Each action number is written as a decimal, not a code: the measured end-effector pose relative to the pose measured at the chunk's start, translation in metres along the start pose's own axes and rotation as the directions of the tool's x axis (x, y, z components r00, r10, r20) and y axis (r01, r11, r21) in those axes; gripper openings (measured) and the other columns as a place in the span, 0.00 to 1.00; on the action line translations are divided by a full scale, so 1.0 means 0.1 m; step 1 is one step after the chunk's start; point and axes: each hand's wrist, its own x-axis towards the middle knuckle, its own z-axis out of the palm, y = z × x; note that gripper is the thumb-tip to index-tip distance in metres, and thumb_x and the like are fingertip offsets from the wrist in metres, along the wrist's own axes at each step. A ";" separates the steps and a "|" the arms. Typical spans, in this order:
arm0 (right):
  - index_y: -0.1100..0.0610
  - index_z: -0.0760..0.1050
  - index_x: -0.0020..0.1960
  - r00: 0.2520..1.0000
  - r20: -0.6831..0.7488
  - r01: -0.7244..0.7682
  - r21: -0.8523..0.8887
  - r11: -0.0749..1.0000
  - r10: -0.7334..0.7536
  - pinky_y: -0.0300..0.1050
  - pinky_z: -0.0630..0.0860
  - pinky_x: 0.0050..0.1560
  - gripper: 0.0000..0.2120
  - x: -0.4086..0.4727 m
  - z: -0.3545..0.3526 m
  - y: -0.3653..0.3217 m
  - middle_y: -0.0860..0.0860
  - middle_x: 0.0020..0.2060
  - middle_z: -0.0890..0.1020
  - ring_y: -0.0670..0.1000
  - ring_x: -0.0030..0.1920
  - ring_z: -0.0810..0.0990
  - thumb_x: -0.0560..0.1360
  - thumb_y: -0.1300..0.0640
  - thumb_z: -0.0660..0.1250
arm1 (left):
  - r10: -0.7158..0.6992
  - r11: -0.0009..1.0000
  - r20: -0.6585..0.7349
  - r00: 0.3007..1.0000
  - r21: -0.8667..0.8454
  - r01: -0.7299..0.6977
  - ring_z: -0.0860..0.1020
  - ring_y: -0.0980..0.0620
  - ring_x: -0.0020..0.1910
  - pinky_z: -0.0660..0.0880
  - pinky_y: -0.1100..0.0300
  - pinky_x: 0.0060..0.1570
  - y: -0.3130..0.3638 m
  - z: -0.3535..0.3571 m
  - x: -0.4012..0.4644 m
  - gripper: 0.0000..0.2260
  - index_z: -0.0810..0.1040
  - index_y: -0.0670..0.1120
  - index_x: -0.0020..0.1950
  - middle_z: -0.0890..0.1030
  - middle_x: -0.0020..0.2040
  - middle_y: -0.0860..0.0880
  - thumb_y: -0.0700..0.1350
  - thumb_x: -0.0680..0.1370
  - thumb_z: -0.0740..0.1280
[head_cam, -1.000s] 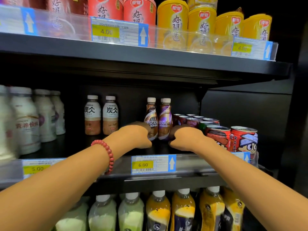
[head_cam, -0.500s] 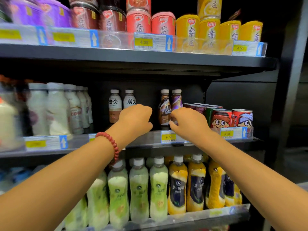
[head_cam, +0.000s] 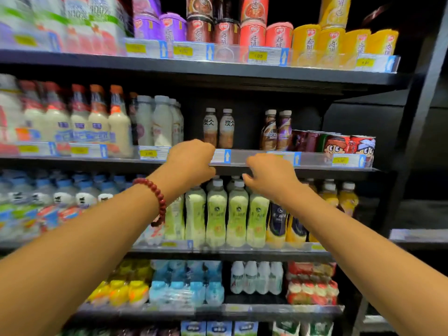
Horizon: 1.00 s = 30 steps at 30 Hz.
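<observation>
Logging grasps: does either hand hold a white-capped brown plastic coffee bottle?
No: left hand and right hand are empty before the clear shelf rail; the brown coffee bottles stand behind it.

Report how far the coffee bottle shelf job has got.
Done: two white-capped brown bottles and two Nescafe bottles stand upright, set back on the shelf. In hand: nothing; left hand and right hand hover, fingers curled, at its front rail. Left: probably pulling those bottles to the front.
</observation>
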 end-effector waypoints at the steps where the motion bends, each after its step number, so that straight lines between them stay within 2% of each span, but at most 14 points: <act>1: 0.56 0.64 0.41 1.000 0.013 0.011 0.017 1.000 -0.011 0.48 0.66 0.38 0.10 -0.06 0.01 -0.13 0.57 0.48 0.78 0.60 0.50 0.77 0.77 0.52 0.60 | -0.011 1.000 0.019 1.000 -0.002 0.011 0.77 0.42 0.52 0.67 0.54 0.39 -0.06 0.01 -0.14 0.11 0.74 0.45 0.53 0.79 0.52 0.43 0.49 0.75 0.64; 4: 0.56 0.67 0.41 0.998 0.048 0.030 0.061 0.998 -0.033 0.48 0.67 0.39 0.08 -0.23 0.03 -0.50 0.56 0.48 0.79 0.60 0.51 0.78 0.77 0.53 0.60 | -0.048 0.999 0.099 0.994 -0.016 0.050 0.77 0.41 0.53 0.69 0.54 0.41 -0.28 0.02 -0.56 0.12 0.75 0.44 0.54 0.79 0.53 0.43 0.49 0.75 0.64; 7: 0.59 0.74 0.49 0.993 0.095 0.065 0.060 0.996 -0.071 0.48 0.68 0.41 0.10 -0.34 0.08 -0.91 0.57 0.52 0.79 0.60 0.54 0.77 0.76 0.53 0.60 | -0.092 0.995 0.144 0.985 -0.017 0.096 0.77 0.41 0.54 0.72 0.53 0.43 -0.57 0.03 -0.97 0.11 0.76 0.45 0.54 0.80 0.54 0.43 0.48 0.74 0.64; 11: 0.60 0.75 0.50 0.980 0.137 0.132 0.095 0.987 -0.145 0.47 0.68 0.39 0.12 -0.37 0.18 -1.51 0.58 0.50 0.79 0.61 0.52 0.78 0.76 0.53 0.60 | -0.149 0.989 0.220 0.964 0.020 0.148 0.77 0.39 0.53 0.71 0.52 0.42 -1.06 0.10 -1.49 0.12 0.75 0.42 0.52 0.79 0.52 0.40 0.49 0.75 0.65; 14: 0.60 0.74 0.51 0.964 0.180 0.175 0.120 0.977 -0.194 0.46 0.67 0.38 0.12 -0.37 0.33 -2.02 0.59 0.50 0.79 0.61 0.51 0.78 0.77 0.52 0.59 | -0.187 0.982 0.256 0.948 0.016 0.189 0.76 0.39 0.52 0.73 0.50 0.44 -1.53 0.25 -1.87 0.14 0.75 0.41 0.56 0.78 0.52 0.40 0.49 0.75 0.65; 17: 0.60 0.75 0.56 0.945 0.238 0.192 0.146 0.970 -0.223 0.47 0.69 0.39 0.14 -0.37 0.53 -2.62 0.58 0.51 0.80 0.60 0.51 0.78 0.78 0.51 0.59 | -0.213 0.976 0.336 0.918 0.036 0.214 0.76 0.41 0.46 0.72 0.51 0.39 -2.11 0.46 -2.24 0.14 0.75 0.41 0.55 0.76 0.46 0.42 0.50 0.76 0.65; 19: 0.61 0.75 0.53 0.930 0.285 0.191 0.169 0.967 -0.233 0.47 0.70 0.39 0.13 -0.37 0.72 -3.06 0.58 0.48 0.80 0.59 0.46 0.77 0.78 0.52 0.59 | -0.222 0.974 0.383 0.897 0.043 0.222 0.73 0.44 0.40 0.71 0.54 0.36 -2.52 0.62 -2.48 0.11 0.74 0.43 0.52 0.75 0.43 0.44 0.50 0.76 0.65; 23: 0.61 0.76 0.51 0.876 0.415 0.166 0.220 0.961 -0.246 0.47 0.69 0.36 0.13 -0.33 1.18 -4.02 0.57 0.42 0.78 0.59 0.43 0.76 0.77 0.52 0.60 | -0.249 0.965 0.485 0.838 0.048 0.259 0.70 0.46 0.37 0.68 0.54 0.35 -3.31 1.02 -2.97 0.10 0.70 0.44 0.46 0.68 0.34 0.49 0.50 0.76 0.64; 25: 0.61 0.75 0.53 0.832 0.487 0.170 0.232 0.958 -0.266 0.47 0.70 0.38 0.14 -0.33 1.39 -4.46 0.57 0.48 0.79 0.59 0.49 0.78 0.78 0.51 0.60 | -0.262 0.958 0.551 0.792 0.052 0.281 0.72 0.44 0.39 0.70 0.53 0.36 -3.66 1.26 -3.23 0.11 0.72 0.42 0.49 0.71 0.36 0.48 0.50 0.77 0.64; 27: 0.60 0.75 0.56 0.800 0.529 0.170 0.251 0.953 -0.282 0.47 0.71 0.41 0.15 -0.35 1.57 -4.83 0.57 0.52 0.79 0.60 0.53 0.78 0.78 0.51 0.60 | -0.268 0.950 0.594 0.758 0.031 0.312 0.76 0.42 0.45 0.72 0.52 0.39 -3.96 1.49 -3.49 0.14 0.74 0.43 0.57 0.77 0.46 0.44 0.50 0.76 0.64; 28: 0.60 0.74 0.57 0.784 0.551 0.163 0.260 0.952 -0.285 0.48 0.72 0.41 0.15 -0.37 1.66 -4.98 0.57 0.52 0.79 0.60 0.53 0.78 0.78 0.50 0.59 | -0.264 0.947 0.615 0.743 0.021 0.320 0.78 0.41 0.49 0.73 0.52 0.41 -4.09 1.62 -3.60 0.15 0.74 0.43 0.59 0.79 0.50 0.43 0.50 0.76 0.64; 30: 0.61 0.75 0.56 0.750 0.596 0.147 0.274 0.950 -0.288 0.48 0.73 0.40 0.15 -0.40 1.87 -5.21 0.58 0.49 0.79 0.59 0.50 0.78 0.79 0.51 0.59 | -0.261 0.937 0.664 0.700 0.001 0.349 0.78 0.40 0.51 0.75 0.51 0.44 -4.26 1.85 -3.81 0.13 0.74 0.43 0.56 0.79 0.51 0.43 0.50 0.76 0.64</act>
